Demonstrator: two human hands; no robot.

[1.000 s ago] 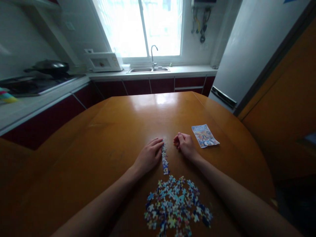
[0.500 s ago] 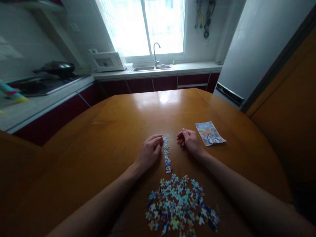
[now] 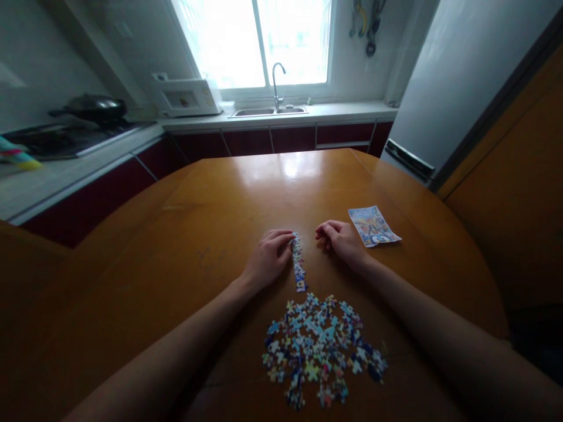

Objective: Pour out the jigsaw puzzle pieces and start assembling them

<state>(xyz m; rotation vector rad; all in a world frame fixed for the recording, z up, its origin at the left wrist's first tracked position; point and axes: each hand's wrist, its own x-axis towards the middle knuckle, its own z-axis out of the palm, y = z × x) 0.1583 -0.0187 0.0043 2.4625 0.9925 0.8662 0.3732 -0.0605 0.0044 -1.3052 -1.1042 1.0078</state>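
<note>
A narrow strip of joined jigsaw pieces (image 3: 299, 265) lies lengthwise on the brown table between my two hands. My left hand (image 3: 269, 255) rests at its left, fingers stretched forward and the fingertips touching its far end. To the right of the strip, and apart from it, my right hand (image 3: 341, 239) has its fingers curled in with the thumb against them. Whatever those fingers may hold is hidden. Closer to me spreads a pile of loose jigsaw pieces (image 3: 323, 346), mostly blue, white and multicoloured.
A creased printed picture sheet (image 3: 373, 225) lies just beyond my right hand. The wooden table (image 3: 211, 205) has a rounded edge. Past it stand a counter with a sink (image 3: 253, 112), a microwave (image 3: 187, 98), a pan (image 3: 97, 108) on the stove and a fridge (image 3: 457, 76).
My left fingertips have shifted slightly right onto the far end of the strip. My right hand stays about where it was. The whole view has tilted a little downward.
</note>
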